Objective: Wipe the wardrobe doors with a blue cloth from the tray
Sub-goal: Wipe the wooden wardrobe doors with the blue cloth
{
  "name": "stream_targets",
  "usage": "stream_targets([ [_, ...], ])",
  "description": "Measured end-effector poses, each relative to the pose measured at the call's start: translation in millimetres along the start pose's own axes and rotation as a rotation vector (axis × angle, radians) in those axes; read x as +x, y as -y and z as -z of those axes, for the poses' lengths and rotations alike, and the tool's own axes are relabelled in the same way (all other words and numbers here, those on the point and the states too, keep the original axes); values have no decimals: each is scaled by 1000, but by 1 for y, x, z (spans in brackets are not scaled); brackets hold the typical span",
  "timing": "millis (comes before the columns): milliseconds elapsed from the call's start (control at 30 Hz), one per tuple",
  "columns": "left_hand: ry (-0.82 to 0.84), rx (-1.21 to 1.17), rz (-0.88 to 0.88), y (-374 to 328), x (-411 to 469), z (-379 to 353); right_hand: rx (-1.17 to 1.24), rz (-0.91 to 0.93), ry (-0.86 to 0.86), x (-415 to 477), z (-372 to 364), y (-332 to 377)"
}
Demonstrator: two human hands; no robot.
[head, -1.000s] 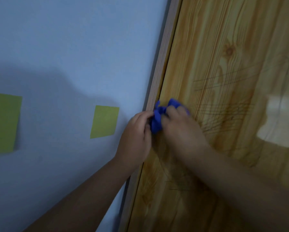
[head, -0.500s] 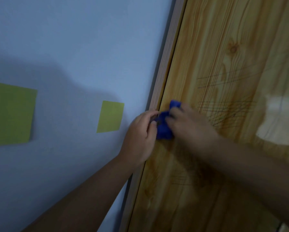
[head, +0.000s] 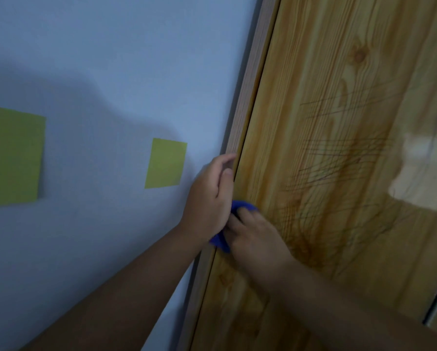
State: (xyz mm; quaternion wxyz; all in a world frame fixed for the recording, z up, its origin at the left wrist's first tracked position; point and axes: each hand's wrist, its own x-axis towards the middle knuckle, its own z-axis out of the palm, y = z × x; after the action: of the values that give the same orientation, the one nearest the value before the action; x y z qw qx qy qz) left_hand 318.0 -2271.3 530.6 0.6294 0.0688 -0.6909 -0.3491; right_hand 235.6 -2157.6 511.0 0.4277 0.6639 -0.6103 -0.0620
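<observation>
Head view, close on wardrobe door [head: 313,72]

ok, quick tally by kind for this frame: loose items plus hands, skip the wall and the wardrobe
Green squares: 2 (large green square, small green square)
Blue cloth: 1
Hands: 2 (left hand, right hand)
Total: 5

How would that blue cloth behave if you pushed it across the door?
Probably floppy: the blue cloth lies crumpled beneath the right hand. Likely light, mostly hidden by that hand. It should slide easily over the glossy wardrobe door.
</observation>
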Motion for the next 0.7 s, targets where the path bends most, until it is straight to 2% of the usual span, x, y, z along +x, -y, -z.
stream_targets([
  [100,-3,9,-1,-2,0,0,-31,90,82,-11,-7,1],
  [200,9,9,5,-5,2,2,-96,96,50,6,17,-24],
  [400,14,32,-4,-4,3,4,-332,-75,-109,61,100,-115],
  [500,46,76,-19,0,1,5,-356,-188,-173,73,126,-151],
  [600,51,125,-92,4,0,3,-378,-228,-196,68,119,-142],
  [700,3,156,-131,7,0,-1,-309,-146,-112,35,81,-94],
])
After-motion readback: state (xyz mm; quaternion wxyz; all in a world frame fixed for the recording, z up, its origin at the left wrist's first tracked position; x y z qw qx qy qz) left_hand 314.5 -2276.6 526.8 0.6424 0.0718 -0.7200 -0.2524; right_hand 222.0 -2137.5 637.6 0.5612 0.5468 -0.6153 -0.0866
